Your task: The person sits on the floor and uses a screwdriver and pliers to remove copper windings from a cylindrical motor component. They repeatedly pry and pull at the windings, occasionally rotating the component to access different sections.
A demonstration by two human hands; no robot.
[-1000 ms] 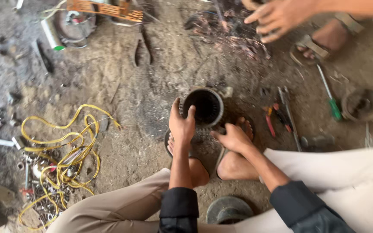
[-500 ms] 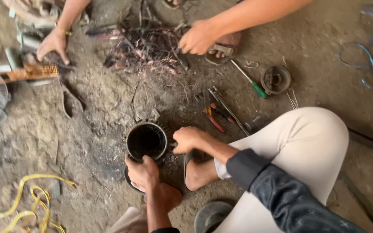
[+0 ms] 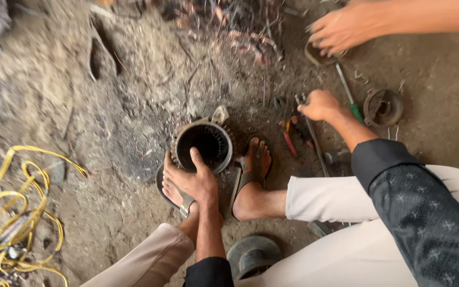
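The dark round metal motor stator with a slotted bore [image 3: 204, 146] sits on the dirt floor at centre, braced between the sandalled feet. The left hand [image 3: 193, 180] grips its rim at six o'clock, steadying it. The right hand [image 3: 320, 104] closes on the red-handled pliers [image 3: 289, 137] at two o'clock. No labels show.

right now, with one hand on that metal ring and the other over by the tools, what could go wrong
The left hand steadies the toothed motor ring alone, its thumb over the rim; the ring could tip or scrape skin. The right hand reaches among the pliers and thin rods, and could get nicked. Both feet sit in open sandals close by.
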